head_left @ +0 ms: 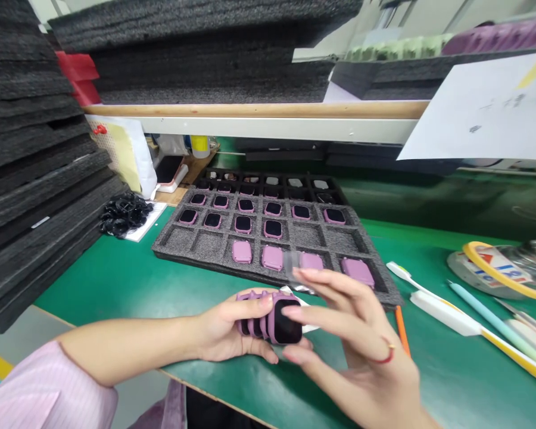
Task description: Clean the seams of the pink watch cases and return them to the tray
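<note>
In my left hand [236, 328] is a row of several purple smartwatch cases [254, 322] with black screens, the thumb on top and the fingers beneath. The front case [287, 322] faces my right hand [361, 333]. The right hand's fingers are spread; its index fingertip lies over the black screen and its thumb is near the lower edge. A blurred clear strip [291, 265] shows by another fingertip of that hand; whether it is held I cannot tell. Behind the hands, a grey foam tray [196, 262] holds more purple cases, some screen up, some showing plain purple backs [273, 257].
Foam trays [22, 149] are stacked high at the left, with a black pile of small rings [125, 214] beside them. A shelf edge [268, 126] crosses above the tray. At right lie a toothbrush [399, 271], a white-and-yellow brush [446, 313], a light-blue pen [482, 307] and a glass bottle [486, 271].
</note>
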Tool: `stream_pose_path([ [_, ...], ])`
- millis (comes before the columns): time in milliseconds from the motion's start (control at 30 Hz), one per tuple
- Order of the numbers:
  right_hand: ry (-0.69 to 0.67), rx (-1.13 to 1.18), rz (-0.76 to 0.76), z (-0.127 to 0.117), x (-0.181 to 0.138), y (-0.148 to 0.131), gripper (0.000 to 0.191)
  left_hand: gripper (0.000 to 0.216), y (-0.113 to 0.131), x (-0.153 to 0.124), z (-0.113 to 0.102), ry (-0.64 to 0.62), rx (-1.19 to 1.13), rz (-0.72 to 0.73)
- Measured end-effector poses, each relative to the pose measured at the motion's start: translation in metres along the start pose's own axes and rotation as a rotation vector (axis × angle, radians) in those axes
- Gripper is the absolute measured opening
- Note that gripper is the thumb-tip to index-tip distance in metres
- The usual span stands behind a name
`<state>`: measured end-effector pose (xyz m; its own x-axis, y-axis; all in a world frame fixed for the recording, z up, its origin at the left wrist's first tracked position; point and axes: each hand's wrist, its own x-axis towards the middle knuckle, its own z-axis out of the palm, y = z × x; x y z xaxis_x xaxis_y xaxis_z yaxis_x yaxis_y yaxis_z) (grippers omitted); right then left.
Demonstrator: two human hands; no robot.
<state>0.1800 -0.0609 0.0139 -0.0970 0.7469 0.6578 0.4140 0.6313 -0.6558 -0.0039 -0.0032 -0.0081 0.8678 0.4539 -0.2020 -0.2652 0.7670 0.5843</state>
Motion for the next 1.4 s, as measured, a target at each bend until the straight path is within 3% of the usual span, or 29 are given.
stream_pose_path([
  [133,-0.192,-0.07,-0.085,-0.002,0.001,0.003,0.028,0.052,0.001,-0.001,0.001,0.079,0.043,-0.069],
  [333,-0.339,-0.026,-0.067,-0.009,0.007,0.009,0.014,0.044,0.002,-0.001,0.007,0.151,0.1,-0.137],
  [467,-0.289,0.021,-0.001,-0.012,0.009,0.009,0.011,0.045,0.0,-0.001,0.008,0.089,0.108,-0.145],
  [600,-0.044,0.025,0.092,-0.015,0.008,0.011,0.01,0.049,0.0,-0.002,0.007,0.026,0.032,-0.125],
  [667,0.106,0.054,0.159,-0.015,0.006,0.013,0.018,0.05,0.0,-0.003,0.007,0.009,-0.008,-0.114],
  [733,0.171,0.094,0.194,-0.015,0.004,0.015,0.027,0.049,0.0,-0.003,0.006,0.0,-0.045,-0.102],
  [833,0.036,0.089,0.148,-0.011,0.001,0.014,0.027,0.046,0.001,-0.003,0.005,-0.024,-0.083,-0.083],
  [967,-0.173,-0.068,0.071,-0.004,-0.001,0.01,0.064,0.05,0.006,-0.002,0.005,-0.071,-0.093,-0.071],
  [1133,-0.182,-0.085,0.056,0.003,-0.001,0.005,0.051,0.052,0.009,-0.002,0.004,-0.094,-0.122,-0.087],
  [1400,-0.176,-0.05,0.071,0.004,0.0,0.002,0.05,0.052,0.008,-0.002,0.003,-0.112,-0.151,-0.108],
])
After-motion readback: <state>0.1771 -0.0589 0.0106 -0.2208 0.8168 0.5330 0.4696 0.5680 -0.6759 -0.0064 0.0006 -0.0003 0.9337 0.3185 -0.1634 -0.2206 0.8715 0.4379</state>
